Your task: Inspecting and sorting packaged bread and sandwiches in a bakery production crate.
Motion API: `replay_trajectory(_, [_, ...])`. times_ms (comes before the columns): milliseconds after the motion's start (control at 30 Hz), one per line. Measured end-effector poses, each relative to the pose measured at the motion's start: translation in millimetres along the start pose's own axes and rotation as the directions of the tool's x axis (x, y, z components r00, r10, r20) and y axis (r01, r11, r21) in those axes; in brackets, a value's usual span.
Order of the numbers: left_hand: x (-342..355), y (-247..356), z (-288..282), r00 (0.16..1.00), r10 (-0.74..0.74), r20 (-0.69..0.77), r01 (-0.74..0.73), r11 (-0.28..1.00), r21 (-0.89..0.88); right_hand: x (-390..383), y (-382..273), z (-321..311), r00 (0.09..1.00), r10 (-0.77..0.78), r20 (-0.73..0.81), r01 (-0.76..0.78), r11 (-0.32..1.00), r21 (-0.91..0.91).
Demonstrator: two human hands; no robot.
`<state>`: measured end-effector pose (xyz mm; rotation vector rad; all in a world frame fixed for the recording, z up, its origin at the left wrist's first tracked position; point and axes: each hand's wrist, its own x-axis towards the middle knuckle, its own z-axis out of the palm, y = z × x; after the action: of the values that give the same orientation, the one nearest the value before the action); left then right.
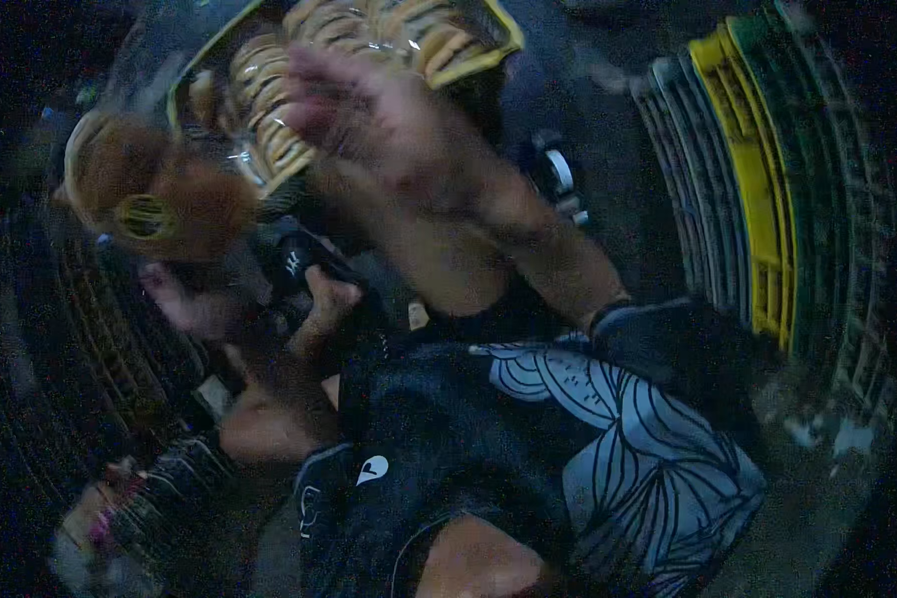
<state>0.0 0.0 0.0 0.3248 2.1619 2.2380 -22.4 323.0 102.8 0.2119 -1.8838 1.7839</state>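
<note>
My right hand point(369, 120) is stretched over a yellow-rimmed crate point(503, 22), with its fingers apart and smeared by motion. Rows of clear-wrapped packs of sliced, bun-like baked goods point(269, 100) fill the crate, and the hand covers some of them. To the left is a round brown bread-like item point(120, 164) in a clear bag with a yellow round label. Just below it lies my left hand point(194, 299), whose blurred fingers do not show whether they touch the bag.
Stacked slatted crates stand at the right: grey, yellow point(747, 159) and green point(817, 179). More dark slatted crates point(100, 309) line the left. A bare foot point(331, 289) and a black slipper point(299, 261) show below the packs. The scene is dim.
</note>
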Motion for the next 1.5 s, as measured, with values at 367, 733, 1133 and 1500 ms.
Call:
replay_trajectory(367, [55,11,102,0.855,0.003,0.519,0.093,0.983,-0.16,-53,30,20,0.998,-0.063,0.006,0.06,0.915,-0.399])
replay_trajectory(733, [99,16,128,0.739,-0.153,0.657,0.464,0.822,-0.33,-50,31,23,0.532,0.769,0.355,-0.687,0.146,0.712])
replay_trajectory(1133, [131,10,138,0.718,-0.4,0.57,0.673,0.606,-0.424,-8,44,30,0.826,0.558,0.084,-0.556,0.781,0.285])
replay_trajectory(1500, [113,21,134,0.917,-0.184,0.355,0.163,0.983,0.089,-10,44,52,0.865,0.488,-0.112,-0.498,0.817,-0.291])
